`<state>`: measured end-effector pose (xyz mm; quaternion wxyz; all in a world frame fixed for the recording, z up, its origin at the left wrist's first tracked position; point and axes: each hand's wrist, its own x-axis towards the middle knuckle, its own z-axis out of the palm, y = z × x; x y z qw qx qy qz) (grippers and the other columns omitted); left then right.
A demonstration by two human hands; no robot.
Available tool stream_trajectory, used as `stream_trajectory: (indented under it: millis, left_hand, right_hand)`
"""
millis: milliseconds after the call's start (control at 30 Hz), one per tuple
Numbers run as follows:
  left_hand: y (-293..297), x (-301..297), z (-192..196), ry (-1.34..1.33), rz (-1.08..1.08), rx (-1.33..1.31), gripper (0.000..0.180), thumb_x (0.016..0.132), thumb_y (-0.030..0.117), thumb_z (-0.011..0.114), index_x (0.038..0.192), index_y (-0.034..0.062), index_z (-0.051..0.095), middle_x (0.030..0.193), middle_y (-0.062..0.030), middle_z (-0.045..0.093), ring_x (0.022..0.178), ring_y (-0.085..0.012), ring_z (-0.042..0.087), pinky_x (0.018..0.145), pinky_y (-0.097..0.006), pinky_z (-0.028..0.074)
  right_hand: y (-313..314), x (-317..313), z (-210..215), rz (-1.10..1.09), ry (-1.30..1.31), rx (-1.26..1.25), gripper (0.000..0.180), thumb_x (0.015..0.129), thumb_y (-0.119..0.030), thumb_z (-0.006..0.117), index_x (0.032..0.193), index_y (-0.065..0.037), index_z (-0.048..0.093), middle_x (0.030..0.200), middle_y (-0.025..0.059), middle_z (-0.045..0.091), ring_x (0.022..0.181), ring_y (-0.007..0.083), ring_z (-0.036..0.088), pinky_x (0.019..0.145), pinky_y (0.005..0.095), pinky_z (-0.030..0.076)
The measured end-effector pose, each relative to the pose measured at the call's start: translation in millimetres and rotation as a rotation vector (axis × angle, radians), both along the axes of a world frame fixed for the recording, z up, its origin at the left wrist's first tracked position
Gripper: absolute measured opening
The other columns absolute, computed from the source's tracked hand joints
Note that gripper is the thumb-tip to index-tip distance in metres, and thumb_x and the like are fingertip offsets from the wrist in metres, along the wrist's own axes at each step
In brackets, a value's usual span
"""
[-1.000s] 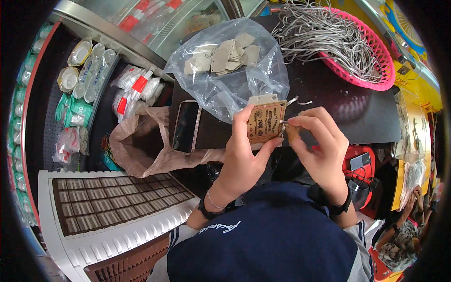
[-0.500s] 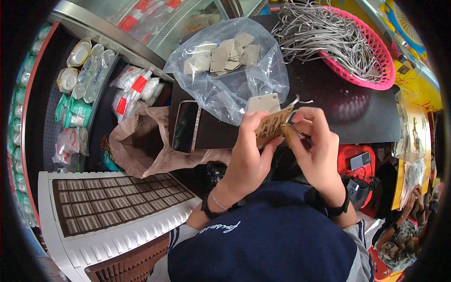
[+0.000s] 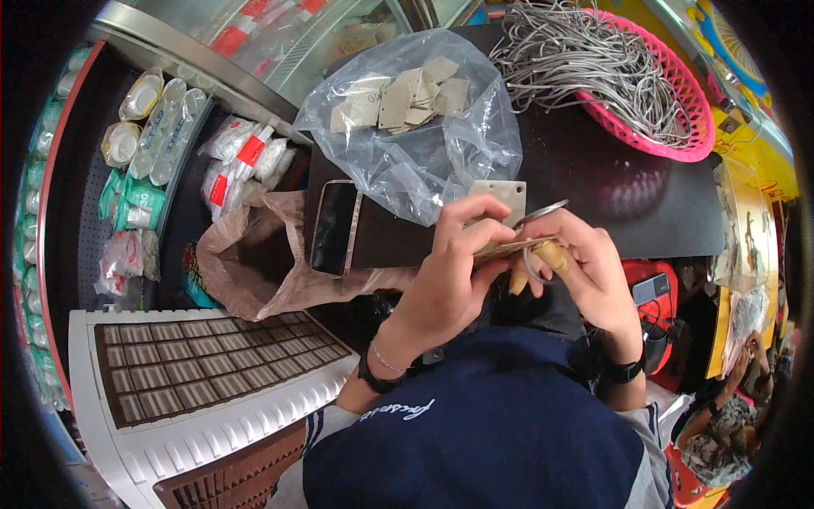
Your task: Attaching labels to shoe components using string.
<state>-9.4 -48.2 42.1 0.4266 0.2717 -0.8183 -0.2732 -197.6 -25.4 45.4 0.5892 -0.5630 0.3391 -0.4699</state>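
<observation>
- At the far left, on the dark shelf [image 3: 80, 182], we see wrapped packs [image 3: 161, 136] of tube-like shape; white packs [image 3: 271, 157] with red labels lie beside them.
- Next, we find a brown bag [image 3: 227, 288] with its mouth open, maybe for easy dropping in; its inside is dark, so we cannot tell the contents.
- Just right of it, a phone [image 3: 336, 229] lies flat on the black table [image 3: 585, 182], apart from the hands, probably to leave them free room.
- Then we see a clear plastic bag [image 3: 415, 170], spread wide, with a loose heap of pale plates [image 3: 415, 97] in it; we think the film keeps them together and within reach.
- In the middle, the left hand [image 3: 449, 254] grasps the printed card [image 3: 500, 249] between thumb and fingers. The card is almost edge-on to us, between both hands, perhaps tilted so that its two faces can be reached.
- Just above these fingers shows one holed plate [image 3: 507, 193]; we cannot tell if it is held or lying.
- The right hand [image 3: 585, 267] has its fingers curled around a grey strand [image 3: 545, 211] at the card's edge, seemingly to control the bend.
- Farther right, a pink basket [image 3: 699, 119] carries many tangled grey strands [image 3: 585, 68]; some hang over its left side.
</observation>
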Motion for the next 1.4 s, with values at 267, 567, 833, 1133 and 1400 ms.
stream_trajectory:
  millis: [267, 567, 833, 1133, 1400]
  left_hand:
    - [-2.4, 5.7, 4.3, -0.069, -0.144, 0.158, 0.05, 0.073, -0.013, 0.061, 0.116, 0.0029, 0.041, 0.119, -0.017, 0.041, 0.109, -0.0361, 0.048, 0.087, -0.04, 0.044]
    - [0.7, 23.7, -4.0, -0.336, -0.154, 0.333, 0.045, 0.076, -0.011, 0.056, 0.116, 0.0011, 0.04, 0.119, -0.0168, 0.04, 0.111, -0.0389, 0.046, 0.088, -0.041, 0.042]
    - [-8.8, 15.9, -31.1, -0.198, -0.091, 0.251, 0.052, 0.076, -0.004, 0.066, 0.12, 0.002, 0.039, 0.118, -0.0123, 0.047, 0.108, -0.0256, 0.054, 0.09, -0.034, 0.046]
    - [4.7, 9.4, -30.0, 0.305, -0.436, 1.091, 0.064, 0.075, -0.012, 0.066, 0.128, 0.0015, 0.033, 0.126, -0.014, 0.05, 0.098, -0.0192, 0.06, 0.083, -0.034, 0.053]
    - [6.3, 12.4, -36.6, 0.355, -0.15, 0.945, 0.063, 0.074, -0.011, 0.067, 0.128, 0.0009, 0.035, 0.118, -0.0113, 0.052, 0.099, -0.0185, 0.059, 0.085, -0.034, 0.053]
  right_hand:
    - [-11.9, -18.3, -6.2, -0.141, 0.236, -0.312, 0.012, 0.078, 0.006, 0.056, 0.088, 0.002, 0.06, 0.084, 0.009, 0.061, 0.069, 0.0145, 0.059, 0.062, 0.0251, 0.046]
    - [-9.0, -104.6, 3.2, -1.025, -0.023, -0.354, 0.026, 0.093, -0.013, 0.051, 0.113, 0.002, 0.055, 0.093, 0.0064, 0.056, 0.08, 0.01, 0.049, 0.071, 0.0232, 0.039]
    - [7.2, -87.9, 22.7, -0.393, 0.055, -0.171, 0.027, 0.091, -0.028, 0.044, 0.087, -0.002, 0.052, 0.085, 0.0128, 0.057, 0.078, 0.0179, 0.057, 0.074, 0.0277, 0.043]
    - [-6.6, -28.9, 8.8, -0.254, 0.177, -0.109, 0.019, 0.097, -0.014, 0.041, 0.097, 0.002, 0.051, 0.116, 0.0182, 0.057, 0.097, 0.0201, 0.058, 0.086, 0.0328, 0.044]
    - [6.3, -47.7, 24.8, 0.295, -0.896, -0.231, 0.015, 0.09, -0.011, 0.055, 0.095, 0.003, 0.051, 0.077, 0.0183, 0.063, 0.055, 0.0238, 0.062, 0.053, 0.0345, 0.053]
